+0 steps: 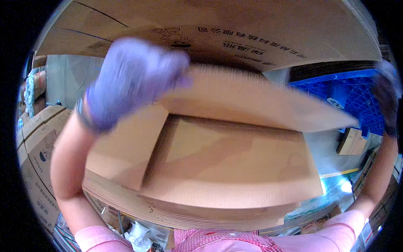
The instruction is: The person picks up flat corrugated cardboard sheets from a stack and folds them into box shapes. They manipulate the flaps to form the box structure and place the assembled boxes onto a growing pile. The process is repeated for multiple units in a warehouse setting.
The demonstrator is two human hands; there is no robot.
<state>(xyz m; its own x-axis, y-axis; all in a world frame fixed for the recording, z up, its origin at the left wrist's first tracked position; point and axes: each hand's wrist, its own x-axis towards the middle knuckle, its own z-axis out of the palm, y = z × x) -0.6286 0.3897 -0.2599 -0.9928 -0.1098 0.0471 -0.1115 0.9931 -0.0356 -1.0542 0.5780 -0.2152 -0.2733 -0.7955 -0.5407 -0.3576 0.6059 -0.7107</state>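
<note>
A large brown cardboard carton [277, 25] with dark print fills the upper part of the view, tilted up in front of me. Below it a blurred cardboard flap [252, 101] slants across to the right. My left hand [134, 80], in a purple-grey glove, is raised in front of the carton and looks curled closed; motion blur hides whether cardboard is in its fingers. At the far right my right hand [387, 94], in a darker-looking glove, is up beside the carton's corner, its fingers smeared. Flat cardboard [235, 164] lies beneath, on a stack of cardboard sheets [189, 212].
Printed cartons [40, 168] are piled at the left. Blue pallet-like racking [336, 92] stands at the right, near a small cardboard piece [352, 142]. A yellow line [340, 173] crosses the floor. White crumpled material [138, 237] lies low at the left.
</note>
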